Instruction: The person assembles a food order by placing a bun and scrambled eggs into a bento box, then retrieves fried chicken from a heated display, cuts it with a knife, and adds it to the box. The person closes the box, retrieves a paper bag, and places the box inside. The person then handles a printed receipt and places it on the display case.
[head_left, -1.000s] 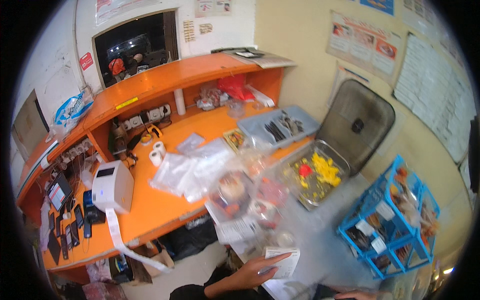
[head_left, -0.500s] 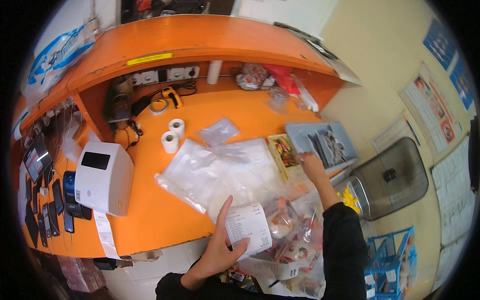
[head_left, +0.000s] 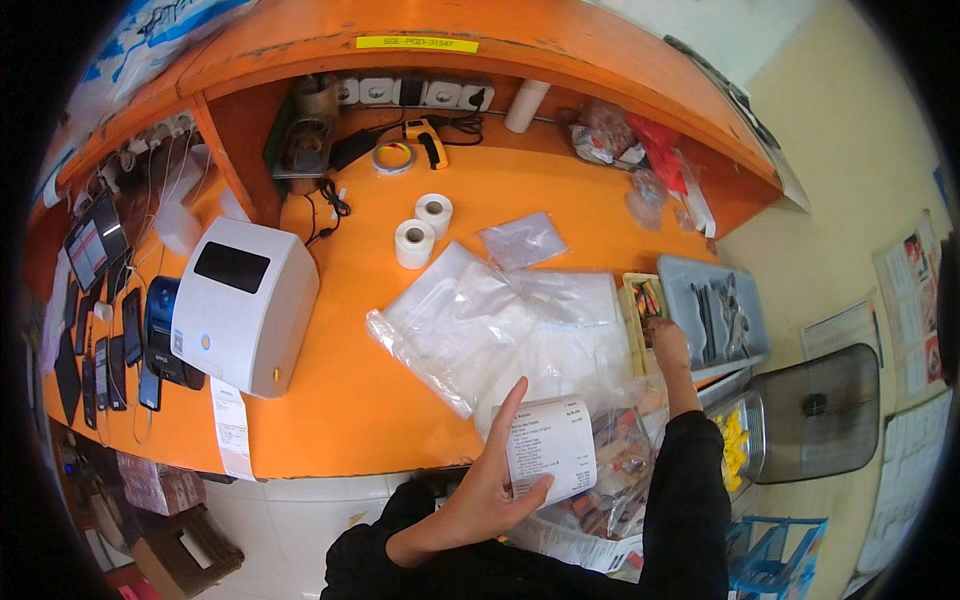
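Observation:
Pinched in my left hand [head_left: 470,510] is a printed paper receipt [head_left: 552,450], curled and facing up, the index finger stretched along its left edge. My right hand [head_left: 670,350] reaches into the near end of a narrow yellow basket [head_left: 633,335] of small colourful sachets [head_left: 647,296]. Its fingers are curled down, and whatever they pinch is hidden. Right of the basket lies a grey-blue tray [head_left: 679,292] with black and silver cutlery [head_left: 738,312]. Clear bags of packed items [head_left: 628,455] lie below the right hand, partly behind the receipt.
Flat clear plastic bags [head_left: 560,325] cover the middle of the orange desk [head_left: 350,350]. A white label printer [head_left: 245,310], several phones [head_left: 130,330] and two paper rolls [head_left: 414,243] stand to the left. A metal container of yellow pieces [head_left: 735,450] sits at right.
My right hand has moved from the basket's right edge to inside its near end. The whole view has shifted, and the receipt stays in my left hand.

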